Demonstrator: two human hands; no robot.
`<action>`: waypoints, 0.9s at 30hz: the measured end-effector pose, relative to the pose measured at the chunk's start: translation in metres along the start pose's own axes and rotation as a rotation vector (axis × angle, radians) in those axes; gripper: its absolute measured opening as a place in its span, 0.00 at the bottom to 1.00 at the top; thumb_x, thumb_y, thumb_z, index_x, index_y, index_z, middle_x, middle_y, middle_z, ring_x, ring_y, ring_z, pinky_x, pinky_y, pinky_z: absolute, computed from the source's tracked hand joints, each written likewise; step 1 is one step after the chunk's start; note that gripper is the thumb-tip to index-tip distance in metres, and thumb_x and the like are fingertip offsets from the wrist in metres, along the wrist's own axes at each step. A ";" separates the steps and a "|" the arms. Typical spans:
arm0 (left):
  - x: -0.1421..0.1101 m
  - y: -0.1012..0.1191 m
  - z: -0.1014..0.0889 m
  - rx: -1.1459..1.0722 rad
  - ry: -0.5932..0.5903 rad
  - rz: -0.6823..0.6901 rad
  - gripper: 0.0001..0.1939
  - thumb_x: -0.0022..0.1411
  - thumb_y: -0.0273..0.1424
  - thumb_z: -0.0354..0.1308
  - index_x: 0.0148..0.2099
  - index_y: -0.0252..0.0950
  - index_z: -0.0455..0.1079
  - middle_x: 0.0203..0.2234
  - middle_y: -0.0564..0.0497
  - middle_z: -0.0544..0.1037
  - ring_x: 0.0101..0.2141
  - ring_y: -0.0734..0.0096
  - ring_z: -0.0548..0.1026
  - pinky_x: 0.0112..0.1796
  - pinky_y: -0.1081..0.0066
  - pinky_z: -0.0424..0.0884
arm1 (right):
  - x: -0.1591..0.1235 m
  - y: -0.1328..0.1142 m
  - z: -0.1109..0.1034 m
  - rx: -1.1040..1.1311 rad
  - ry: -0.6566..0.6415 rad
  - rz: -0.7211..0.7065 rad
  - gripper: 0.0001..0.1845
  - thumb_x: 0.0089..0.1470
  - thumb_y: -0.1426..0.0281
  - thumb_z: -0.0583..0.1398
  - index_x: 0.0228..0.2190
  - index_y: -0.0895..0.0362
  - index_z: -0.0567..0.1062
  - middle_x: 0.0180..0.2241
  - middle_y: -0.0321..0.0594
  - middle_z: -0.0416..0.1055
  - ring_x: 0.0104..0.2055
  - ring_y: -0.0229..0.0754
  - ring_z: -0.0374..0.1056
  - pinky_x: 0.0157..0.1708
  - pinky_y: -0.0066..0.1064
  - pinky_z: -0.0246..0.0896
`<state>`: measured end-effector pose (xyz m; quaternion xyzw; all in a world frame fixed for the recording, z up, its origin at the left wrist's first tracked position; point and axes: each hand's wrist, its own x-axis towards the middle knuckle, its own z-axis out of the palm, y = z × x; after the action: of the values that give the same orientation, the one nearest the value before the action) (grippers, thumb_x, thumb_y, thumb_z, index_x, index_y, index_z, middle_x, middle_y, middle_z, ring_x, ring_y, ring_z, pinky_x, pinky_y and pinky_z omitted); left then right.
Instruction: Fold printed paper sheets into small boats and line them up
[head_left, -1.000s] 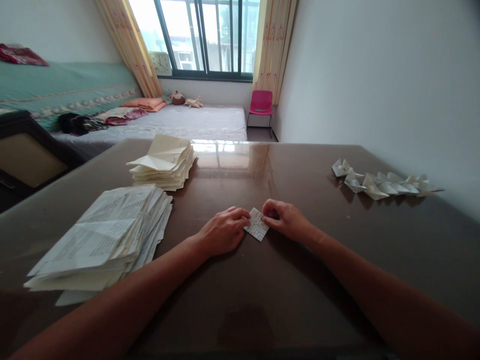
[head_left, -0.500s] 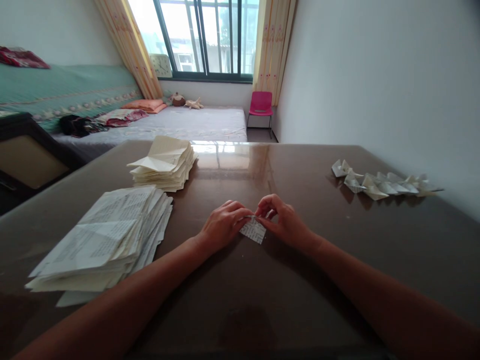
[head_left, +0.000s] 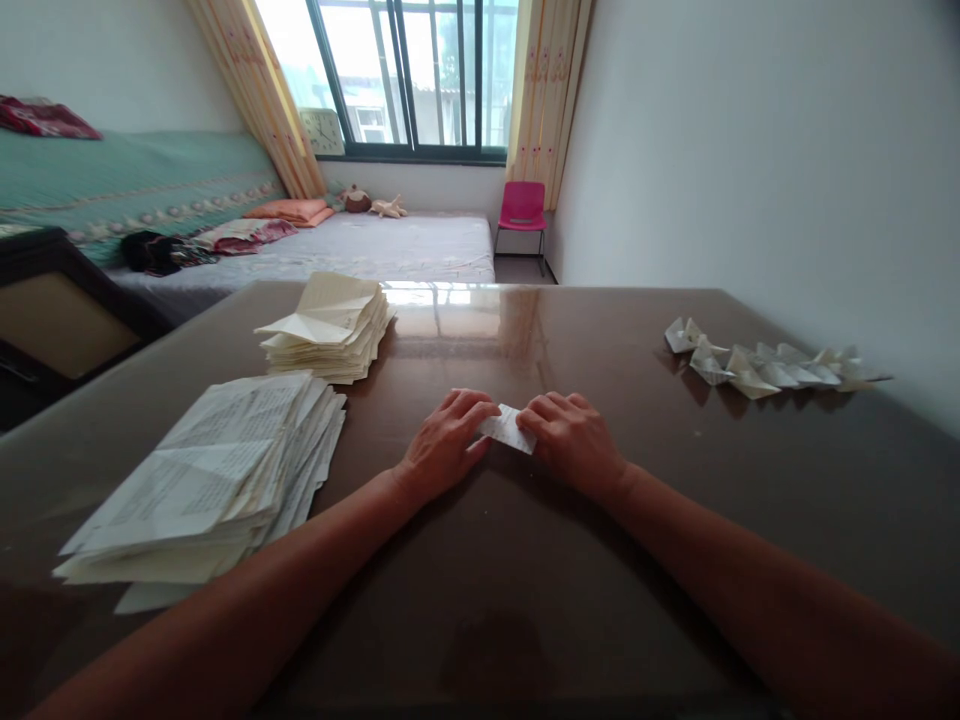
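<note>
A small folded piece of printed paper (head_left: 508, 428) is between my two hands, above the middle of the brown table (head_left: 480, 560). My left hand (head_left: 448, 440) pinches its left corner between thumb and fingers. At its right edge, the curled fingers of my right hand (head_left: 574, 435) grip the paper, hiding that side. The print on the paper is too small to read, and its underside is out of sight.
Two stacks of paper stand on the left: printed sheets (head_left: 202, 460) nearer me, cream sheets (head_left: 330, 325) behind. Several folded paper boats (head_left: 780, 368) line the right side by the wall. Beyond the table are a bed (head_left: 420, 240) and a pink chair (head_left: 523, 207).
The folded paper lay as a diamond on the table, then was tilted up between my fingertips. Now it is turned and slightly farther from me, with my right fingers curled over its edge.
</note>
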<state>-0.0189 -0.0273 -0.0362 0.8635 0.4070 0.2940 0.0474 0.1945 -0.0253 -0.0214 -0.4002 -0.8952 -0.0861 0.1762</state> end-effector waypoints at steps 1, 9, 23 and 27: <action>0.000 0.000 -0.001 0.049 -0.019 0.034 0.12 0.61 0.29 0.53 0.48 0.39 0.69 0.45 0.47 0.72 0.47 0.63 0.67 0.49 0.64 0.67 | 0.000 -0.001 -0.001 -0.045 -0.018 -0.019 0.06 0.59 0.70 0.55 0.37 0.55 0.73 0.34 0.42 0.71 0.40 0.44 0.62 0.39 0.35 0.49; -0.004 -0.001 -0.002 0.138 -0.166 0.125 0.14 0.68 0.31 0.46 0.43 0.39 0.73 0.35 0.48 0.75 0.39 0.69 0.70 0.41 0.70 0.69 | -0.001 0.022 0.005 0.268 -0.135 -0.088 0.07 0.58 0.68 0.58 0.38 0.53 0.75 0.38 0.39 0.73 0.42 0.41 0.63 0.43 0.32 0.56; -0.004 -0.004 0.001 0.022 -0.120 -0.228 0.13 0.65 0.38 0.51 0.32 0.37 0.71 0.33 0.49 0.72 0.39 0.65 0.68 0.41 0.65 0.68 | 0.004 0.037 0.023 0.534 -0.150 0.166 0.14 0.60 0.63 0.55 0.30 0.57 0.76 0.31 0.39 0.72 0.36 0.39 0.66 0.38 0.29 0.59; 0.000 -0.006 0.005 0.047 -0.094 -0.246 0.13 0.64 0.37 0.52 0.30 0.36 0.70 0.34 0.49 0.71 0.39 0.64 0.67 0.44 0.62 0.67 | 0.006 0.031 0.022 0.416 -0.173 0.212 0.14 0.60 0.63 0.54 0.30 0.57 0.74 0.31 0.39 0.71 0.36 0.39 0.66 0.38 0.29 0.57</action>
<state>-0.0208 -0.0228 -0.0421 0.8209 0.5139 0.2354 0.0817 0.2088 0.0057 -0.0389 -0.4529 -0.8584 0.1535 0.1855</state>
